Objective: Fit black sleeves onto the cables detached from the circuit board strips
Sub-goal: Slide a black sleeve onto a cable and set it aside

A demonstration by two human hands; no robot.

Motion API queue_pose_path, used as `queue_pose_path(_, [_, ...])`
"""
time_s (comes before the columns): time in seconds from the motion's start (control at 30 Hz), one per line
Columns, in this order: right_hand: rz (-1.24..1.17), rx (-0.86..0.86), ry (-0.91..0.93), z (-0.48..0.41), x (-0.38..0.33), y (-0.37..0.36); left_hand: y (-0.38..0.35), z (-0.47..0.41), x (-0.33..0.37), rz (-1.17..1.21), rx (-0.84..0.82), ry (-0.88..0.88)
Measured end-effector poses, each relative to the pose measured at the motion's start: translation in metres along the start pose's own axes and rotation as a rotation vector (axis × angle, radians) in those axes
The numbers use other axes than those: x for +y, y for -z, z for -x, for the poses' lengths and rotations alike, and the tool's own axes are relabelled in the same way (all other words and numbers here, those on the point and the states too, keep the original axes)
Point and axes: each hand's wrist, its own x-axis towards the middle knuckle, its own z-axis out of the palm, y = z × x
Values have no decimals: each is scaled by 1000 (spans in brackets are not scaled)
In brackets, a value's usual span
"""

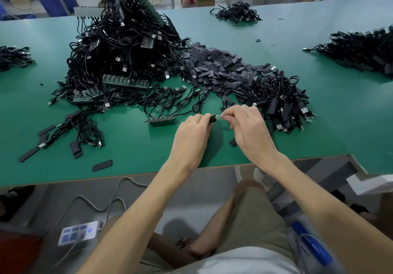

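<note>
Curling round a short black sleeve [212, 119], the left hand [192, 134] meets the right hand [248, 126], which pinches a silver cable plug [220, 116].

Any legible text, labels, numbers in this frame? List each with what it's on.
None can be read.
White box with blue buttons below the green table: markings too blurred.
Blue-and-white object by the right leg: white print, too blurred.
Small white tag on the heap of black sleeves: too small.
</note>
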Motion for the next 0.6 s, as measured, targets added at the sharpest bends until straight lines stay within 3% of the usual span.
queue_pose_path(0.6, [-27, -31, -89, 0, 0, 0, -3, 2, 0, -127, 93, 11])
